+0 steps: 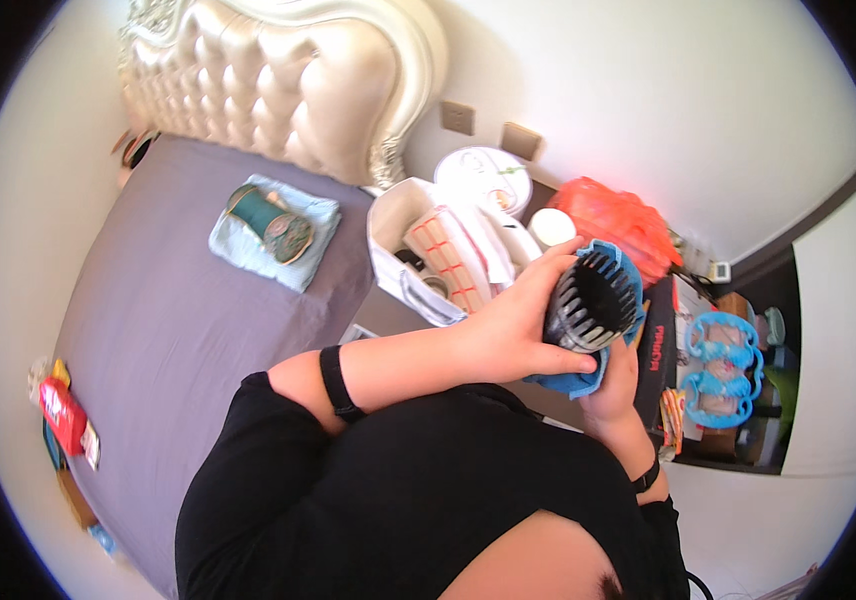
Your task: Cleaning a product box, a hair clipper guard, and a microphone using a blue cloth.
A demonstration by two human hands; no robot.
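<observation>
A dark cylinder with a toothed rim was found clamped in the left hand, the thumb being laid along its near side and the fingers round its far side. It was held raised before the torso, its open end tilted away from the left palm, presumably so that the teeth were kept clear of the grip. A blue cloth was borne by the right hand and bunched against the cylinder, apparently as a support; the right fingers were largely hidden, and whether they were closed could not be told.

Beyond the hands, a white basket was noted, in which a checked cloth was stood on edge, possibly to save room. A white-lidded jar and a red plastic bag were placed nearby. On the bed, a green object was rested on a folded light-blue towel, perhaps for padding.
</observation>
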